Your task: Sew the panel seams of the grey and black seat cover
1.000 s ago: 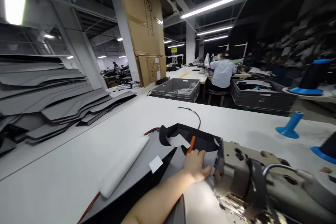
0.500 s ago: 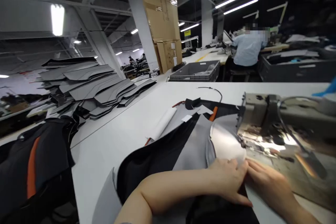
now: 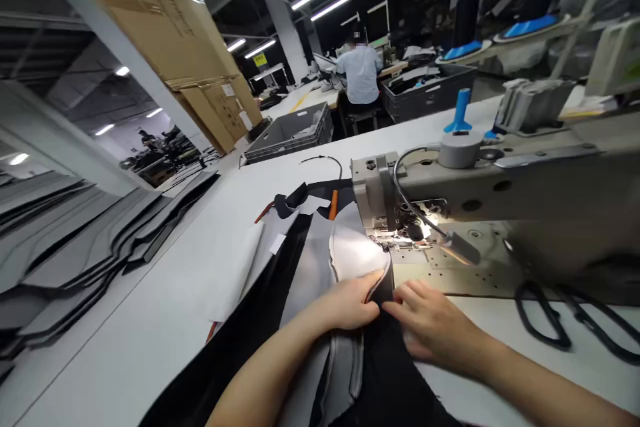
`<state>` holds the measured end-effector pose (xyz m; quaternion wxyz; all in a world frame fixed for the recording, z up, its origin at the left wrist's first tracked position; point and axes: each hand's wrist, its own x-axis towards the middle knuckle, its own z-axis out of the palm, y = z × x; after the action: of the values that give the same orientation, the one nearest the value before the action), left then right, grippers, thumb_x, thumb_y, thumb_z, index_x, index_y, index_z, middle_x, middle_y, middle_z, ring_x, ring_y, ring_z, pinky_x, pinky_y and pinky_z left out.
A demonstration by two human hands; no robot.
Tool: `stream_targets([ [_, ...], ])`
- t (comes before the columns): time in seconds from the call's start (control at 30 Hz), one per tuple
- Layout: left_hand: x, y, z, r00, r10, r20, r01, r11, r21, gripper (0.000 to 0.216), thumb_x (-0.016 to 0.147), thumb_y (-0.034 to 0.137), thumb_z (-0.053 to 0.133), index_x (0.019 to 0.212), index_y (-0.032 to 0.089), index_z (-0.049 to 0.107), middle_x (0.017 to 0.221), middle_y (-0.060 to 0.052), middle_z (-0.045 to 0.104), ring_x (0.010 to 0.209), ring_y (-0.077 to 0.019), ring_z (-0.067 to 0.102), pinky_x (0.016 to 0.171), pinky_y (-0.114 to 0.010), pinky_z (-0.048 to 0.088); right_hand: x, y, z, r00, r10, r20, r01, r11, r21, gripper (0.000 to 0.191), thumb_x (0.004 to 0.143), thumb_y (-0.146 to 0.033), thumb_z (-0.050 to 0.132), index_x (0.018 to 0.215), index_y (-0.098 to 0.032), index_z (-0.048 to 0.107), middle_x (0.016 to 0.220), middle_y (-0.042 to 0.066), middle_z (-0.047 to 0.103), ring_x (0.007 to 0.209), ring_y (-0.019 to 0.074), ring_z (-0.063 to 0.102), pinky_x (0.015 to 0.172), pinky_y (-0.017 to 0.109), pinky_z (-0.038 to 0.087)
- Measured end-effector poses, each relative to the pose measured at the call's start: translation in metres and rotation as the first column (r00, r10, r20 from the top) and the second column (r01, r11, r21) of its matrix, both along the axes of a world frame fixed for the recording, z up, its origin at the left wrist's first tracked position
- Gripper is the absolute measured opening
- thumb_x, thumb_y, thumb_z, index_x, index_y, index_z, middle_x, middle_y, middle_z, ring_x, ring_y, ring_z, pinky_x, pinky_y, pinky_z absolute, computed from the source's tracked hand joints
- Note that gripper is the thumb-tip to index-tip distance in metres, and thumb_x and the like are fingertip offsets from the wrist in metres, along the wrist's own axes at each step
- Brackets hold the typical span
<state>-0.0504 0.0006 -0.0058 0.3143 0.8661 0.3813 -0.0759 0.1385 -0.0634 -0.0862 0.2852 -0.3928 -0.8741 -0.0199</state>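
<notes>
A large piece of grey and black fabric [image 3: 303, 267] lies across the table and runs up to the lit needle area of a sewing machine [image 3: 480, 180]. My left hand [image 3: 350, 301] presses on its pale panel, with thumb and fingers closed at the curved seam edge just in front of the needle area. Close to its right, my right hand [image 3: 430, 320] is closed, fingers bent, on the black part of the fabric beside that seam. Its fingertips are slightly blurred. The machine's foot and needle are too small to make out clearly.
Black-handled scissors [image 3: 545, 317] lie on the right near the machine bed. Stacked grey panels [image 3: 95, 233] line the left. A grey crate [image 3: 290, 137] and a tall cardboard box [image 3: 165, 33] stand behind. A seated person [image 3: 361, 73] works farther back.
The view has swung right, bringing the machine body and scissors into sight. My left hand now pinches the seam edge instead of lying flatter, and a gap separates my hands.
</notes>
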Motion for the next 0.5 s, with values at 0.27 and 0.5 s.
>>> stream_targets([
  [0.27,0.007,0.003,-0.006,0.990,-0.008,-0.137,0.013,0.999,0.035,0.069,0.082,0.022,0.041,0.148,0.024,0.018,0.121,-0.008,0.059,0.104,-0.0272,0.059,0.087,-0.037,0.048,-0.011,-0.012,-0.001,0.980,0.195,0.032,-0.196,0.943,0.268,0.031,0.086,-0.009,0.041,0.108,-0.010,0.062,0.103,0.013,0.065,0.099,0.0227,0.058,0.085,0.036,0.044],
  [0.5,0.033,-0.003,0.023,0.883,-0.083,-0.463,0.140,0.986,0.090,0.071,0.081,0.018,0.036,0.147,0.007,0.014,0.088,-0.015,0.067,0.080,-0.0325,0.065,0.071,-0.043,0.051,-0.013,-0.003,0.013,0.979,0.160,0.122,-0.196,0.901,0.386,0.022,0.083,-0.008,0.041,0.076,-0.014,0.061,0.073,0.010,0.063,0.061,0.0190,0.055,0.051,0.034,0.032],
])
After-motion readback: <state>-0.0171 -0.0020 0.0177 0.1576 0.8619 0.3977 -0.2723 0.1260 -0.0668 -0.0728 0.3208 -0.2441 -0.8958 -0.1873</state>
